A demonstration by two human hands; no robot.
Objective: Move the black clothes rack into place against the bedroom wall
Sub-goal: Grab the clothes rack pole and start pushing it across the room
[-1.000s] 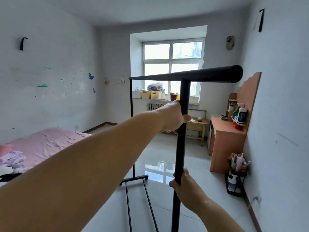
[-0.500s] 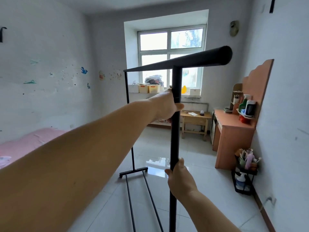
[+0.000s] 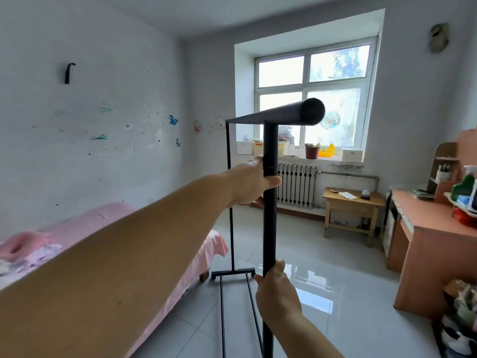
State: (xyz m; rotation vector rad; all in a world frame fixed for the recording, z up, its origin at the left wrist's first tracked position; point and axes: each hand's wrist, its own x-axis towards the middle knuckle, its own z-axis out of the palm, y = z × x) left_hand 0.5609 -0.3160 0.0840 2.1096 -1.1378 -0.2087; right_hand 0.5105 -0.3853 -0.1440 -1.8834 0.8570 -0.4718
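Observation:
The black clothes rack (image 3: 269, 228) stands on the tiled floor in front of me, its top bar pointing away toward the window. I hold its near upright post with both hands. My left hand (image 3: 251, 183) grips the post high up, just below the top bar. My right hand (image 3: 276, 288) is wrapped around the same post lower down. The rack's far post and its foot bar (image 3: 232, 272) stand beside the corner of the bed. The left bedroom wall (image 3: 90, 140) is white with small stickers and marks.
A bed with a pink cover (image 3: 108, 228) runs along the left wall. Under the window are a radiator (image 3: 296, 186) and a small wooden table (image 3: 352, 210). An orange desk (image 3: 426, 244) with bottles stands at the right wall, a rack of items below it.
The view has swung left, and the rack has turned with it, so its top bar points more directly away. The bed is closer. Both hands keep their grip on the post.

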